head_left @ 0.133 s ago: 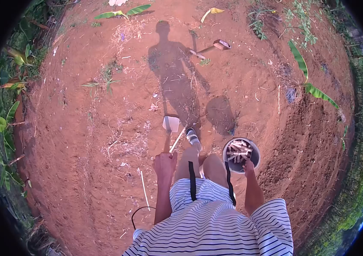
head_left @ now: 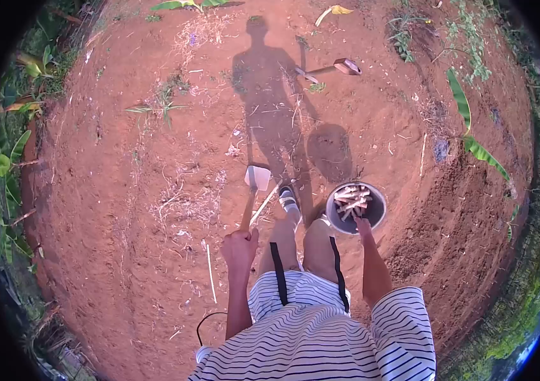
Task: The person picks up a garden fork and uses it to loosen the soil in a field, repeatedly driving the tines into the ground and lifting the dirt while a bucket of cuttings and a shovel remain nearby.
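Note:
My left hand is closed around the wooden handle of a hoe. Its pale, squarish blade points forward over the red soil, left of my sandalled foot. My right hand grips the near rim of a grey bucket, some fingers hidden inside the rim. Several short, pale cut stems lie in a heap inside. The bucket's shadow falls ahead and apart from it, so it appears lifted off the ground.
A reddish box-like object and a pale stick lie ahead on the soil. At right, a young banana plant stands beside loose dug soil. A thin white stick lies left of my legs. Greenery borders both sides.
The bucket and my right hand have swung forward and slightly left. The ground has shifted in view as I move. My left hand keeps its hold on the hoe.

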A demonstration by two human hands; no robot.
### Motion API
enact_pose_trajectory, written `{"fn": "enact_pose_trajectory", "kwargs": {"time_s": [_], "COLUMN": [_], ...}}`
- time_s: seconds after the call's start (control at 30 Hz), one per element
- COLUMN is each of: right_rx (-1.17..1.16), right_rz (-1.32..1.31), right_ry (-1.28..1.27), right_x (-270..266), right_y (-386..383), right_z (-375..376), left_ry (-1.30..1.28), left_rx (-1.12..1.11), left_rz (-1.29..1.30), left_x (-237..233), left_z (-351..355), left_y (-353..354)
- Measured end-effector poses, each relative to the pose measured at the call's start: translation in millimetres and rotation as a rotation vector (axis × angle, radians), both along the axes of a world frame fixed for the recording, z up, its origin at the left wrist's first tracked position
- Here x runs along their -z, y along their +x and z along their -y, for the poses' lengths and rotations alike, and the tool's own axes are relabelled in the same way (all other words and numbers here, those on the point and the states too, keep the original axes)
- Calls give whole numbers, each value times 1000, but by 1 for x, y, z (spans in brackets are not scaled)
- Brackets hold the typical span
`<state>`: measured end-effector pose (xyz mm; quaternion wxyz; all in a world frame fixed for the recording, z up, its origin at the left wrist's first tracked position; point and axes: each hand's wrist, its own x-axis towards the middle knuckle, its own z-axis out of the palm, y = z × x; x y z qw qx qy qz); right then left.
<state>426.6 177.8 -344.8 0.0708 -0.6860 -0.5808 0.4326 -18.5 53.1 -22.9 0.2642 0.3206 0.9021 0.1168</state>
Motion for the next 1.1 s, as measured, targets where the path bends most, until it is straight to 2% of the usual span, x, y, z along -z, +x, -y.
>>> {"fn": "enact_pose_trajectory", "kwargs": {"time_s": [0.03,0.07,0.1,0.13,0.17,0.23,0.3,0.33,0.4,0.6,0.7,0.77,0.8,0.87,0.97,1.07,1.1], "right_rx": [-149,78,56,-16,-302,-388,-463,-640,-733,-1035,-1104,-1097,-1100,-741,-364,-195,-257], "right_rz": [250,180,88,176,341,275,160,202,250,332,245,58,62,-165,-20,218,224], "right_ry": [-243,-327,-398,-367,-209,-31,-50,-22,-99,-47,-120,-514,-513,502,954,1151,1053], "right_x": [-25,-18,2,-22,-25,6,30,24,25,25,24,12,-7,-69,-134,-175,-175], "right_y": [-38,-63,-76,-108,-129,-158,-197,-221,-261,-355,-384,-391,-385,-372,-338,-307,-298], "right_z": [-11,-8,-31,-50,-71,-89,-120,-136,-158,-153,-160,-172,-180,-212,-290,-377,-403], "left_ry": [14,-10,-27,1,32,14,13,27,41,43,43,13,17,44,61,23,-14], "left_rx": [-21,-41,-56,-46,-39,-61,-80,-78,-82,-113,-186,-223,-250,-254,-260,-247,-314], "left_rz": [13,-11,-10,-29,-49,-55,-68,-54,-39,-48,-29,-33,-23,-32,-46,-41,-50], "left_x": [-4,-13,-11,-8,-5,-6,-8,-10,-12,-16,-13,-10,-10,-15,-17,-14,-18], "left_z": [8,16,16,16,16,19,18,14,3,-31,-40,-31,-30,-38,-34,-21,-23], "left_y": [-3,-3,-1,2,4,8,8,5,6,6,7,11,10,7,7,3,5]}}
